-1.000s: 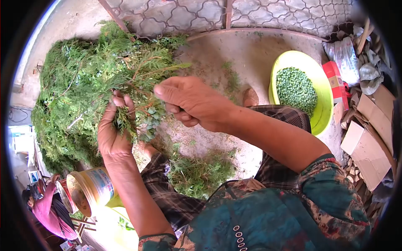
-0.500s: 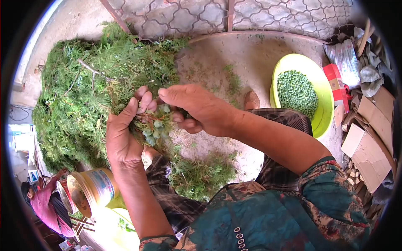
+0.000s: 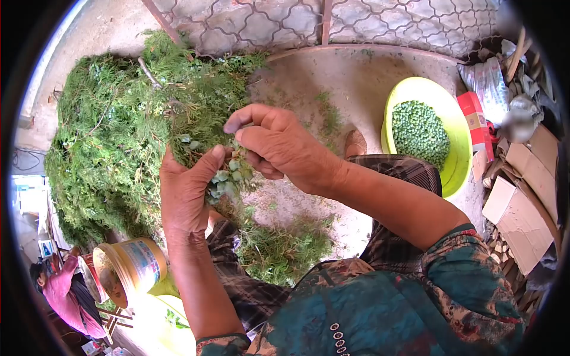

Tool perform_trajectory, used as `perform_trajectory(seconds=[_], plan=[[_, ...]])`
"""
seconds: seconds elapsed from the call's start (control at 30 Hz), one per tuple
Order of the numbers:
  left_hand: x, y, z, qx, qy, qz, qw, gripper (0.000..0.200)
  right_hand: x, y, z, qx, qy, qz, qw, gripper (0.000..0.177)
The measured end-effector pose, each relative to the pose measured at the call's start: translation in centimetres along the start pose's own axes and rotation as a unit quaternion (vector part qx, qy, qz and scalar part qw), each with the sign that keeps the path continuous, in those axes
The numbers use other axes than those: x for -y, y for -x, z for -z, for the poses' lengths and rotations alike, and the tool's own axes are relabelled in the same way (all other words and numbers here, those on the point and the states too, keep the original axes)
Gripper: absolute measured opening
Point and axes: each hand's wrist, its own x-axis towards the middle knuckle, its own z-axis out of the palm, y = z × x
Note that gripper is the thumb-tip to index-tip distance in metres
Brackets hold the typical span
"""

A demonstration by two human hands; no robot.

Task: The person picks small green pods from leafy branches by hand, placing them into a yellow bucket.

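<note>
My left hand (image 3: 185, 193) is closed around a leafy evergreen sprig (image 3: 196, 127) that bears clusters of pale green cones (image 3: 224, 183). The cones hang out past my thumb, on the side facing my right hand. Just to the right, my right hand (image 3: 282, 145) is curled with thumb and index finger close together at the sprig's edge. Its lower fingers are folded into the palm, and what they hold, if anything, is hidden. A large heap of cut evergreen branches (image 3: 101, 166) lies behind and left of my left hand.
A yellow-green basin (image 3: 463, 169) holding many green cones (image 3: 421, 133) stands at right. Loose sprigs (image 3: 288, 246) lie on the floor between my legs. Tipped buckets (image 3: 133, 267) and a person in pink (image 3: 65, 293) are at lower left. Cardboard (image 3: 516, 219) lies far right; a metal lattice (image 3: 392, 21) stands behind.
My left hand has shifted slightly right and its thumb now lies across the sprig. My right hand's index finger has lifted and bent, and more of the cone cluster shows.
</note>
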Motion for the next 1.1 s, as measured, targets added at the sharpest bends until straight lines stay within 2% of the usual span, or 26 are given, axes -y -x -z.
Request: perform_trajectory(seconds=[0.13,0.27,0.33,0.37,0.4,0.43,0.5,0.53,0.6,0.63,0.67,0.7,0.73,0.8,0.83,0.9,0.93,0.97,1.03,1.07,1.1], plan=[[0.1,0.0,0.3,-0.018,-0.068,-0.065,0.995,0.028,-0.1,-0.2,0.4,0.03,0.06,-0.013,0.998,0.018],[0.3,-0.1,0.7,-0.036,-0.088,-0.11,0.989,0.024,0.1,-0.7,0.4,0.009,0.079,-0.002,0.997,0.016],[0.1,0.1,1.0,-0.059,-0.117,-0.089,0.987,0.02,0.0,-1.9,1.8,-0.133,0.22,0.117,0.959,0.011],[0.0,0.2,1.1,-0.082,-0.146,-0.07,0.983,0.017,1.0,-2.5,4.5,-0.143,0.066,0.091,0.983,0.01],[-0.3,0.4,1.1,-0.108,-0.111,-0.074,0.985,0.012,2.1,-2.5,6.8,-0.149,-0.09,0.064,0.983,0.01],[-0.3,0.4,1.5,-0.114,-0.075,-0.085,0.987,0.009,2.8,-2.2,6.8,-0.149,-0.087,0.065,0.983,0.01],[-0.8,0.7,1.3,-0.092,-0.07,-0.084,0.99,0.01,4.4,-2.4,6.1,-0.1,-0.275,0.07,0.954,0.018],[-0.7,0.7,1.3,-0.096,-0.07,-0.085,0.989,0.01,4.1,-2.4,5.6,-0.096,-0.275,0.068,0.954,0.018],[-0.2,0.5,1.0,-0.059,-0.065,-0.066,0.994,0.014,3.0,-1.6,4.1,0.034,-0.223,-0.001,0.974,0.024],[0.0,0.5,0.7,-0.059,-0.063,-0.066,0.994,0.014,2.9,-1.3,3.3,0.033,-0.222,-0.002,0.975,0.024],[0.3,0.6,0.3,-0.043,-0.036,-0.059,0.997,0.015,3.1,-0.9,2.2,0.027,-0.078,0.026,0.996,0.025],[0.5,0.6,0.0,-0.027,-0.009,-0.053,0.998,0.017,3.2,-0.8,1.4,0.022,0.067,0.055,0.996,0.027],[0.7,0.6,-0.2,-0.017,-0.03,-0.051,0.998,0.018,2.7,-1.0,0.8,0.023,0.07,0.055,0.996,0.027],[1.0,0.5,-0.8,0.0,-0.033,-0.065,0.997,0.018,1.5,-1.7,0.1,0.024,0.189,0.18,0.965,0.022],[1.2,0.6,-0.9,0.017,-0.038,-0.076,0.996,0.018,1.1,-2.0,0.0,0.025,0.189,0.181,0.965,0.022],[1.6,0.7,-1.0,0.025,-0.044,-0.049,0.998,0.02,0.7,-2.1,-0.2,-0.02,0.395,0.274,0.877,0.021],[1.9,0.7,-1.2,0.01,-0.051,-0.069,0.996,0.019,0.9,-1.9,-0.2,-0.013,0.428,0.232,0.873,0.022],[2.2,0.7,-1.4,-0.005,-0.057,-0.089,0.994,0.018,0.9,-2.0,-0.1,-0.013,0.428,0.231,0.874,0.022],[2.4,0.6,-1.6,0.0,-0.05,-0.091,0.995,0.024,0.6,-2.3,0.2,0.013,0.505,0.247,0.827,0.021],[2.5,0.6,-1.6,0.003,-0.055,-0.082,0.995,0.023,0.5,-2.4,0.2,0.013,0.504,0.247,0.827,0.021],[2.6,0.6,-1.6,0.007,-0.061,-0.072,0.996,0.022,0.3,-2.4,0.3,0.007,0.536,0.26,0.803,0.021]])
